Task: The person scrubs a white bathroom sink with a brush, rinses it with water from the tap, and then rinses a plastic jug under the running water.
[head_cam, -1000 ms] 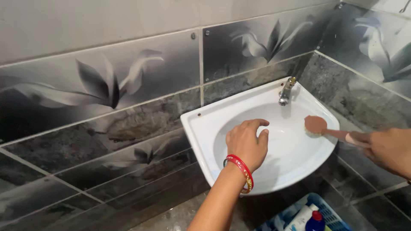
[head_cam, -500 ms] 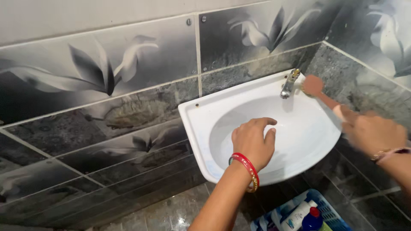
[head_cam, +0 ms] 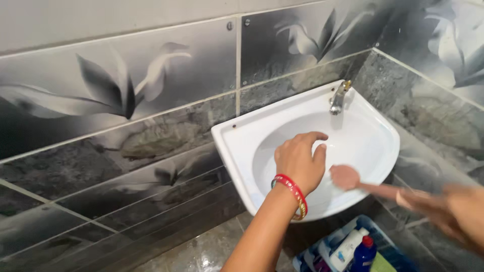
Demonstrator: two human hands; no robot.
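the right hand point(head_cam: 454, 214), blurred with motion, is closed around the handle of a pinkish brush point(head_cam: 348, 177), whose head has swung down from beside the tap point(head_cam: 338, 98) to the near side of the bowl, so the scrubbing has moved to the front of the white corner sink point(head_cam: 237, 146). the left hand point(head_cam: 300, 161), red bangles at the wrist, rests loosely curled inside the bowl, gripping nothing i can see. a blue basket point(head_cam: 373, 229) of bottles sits below.
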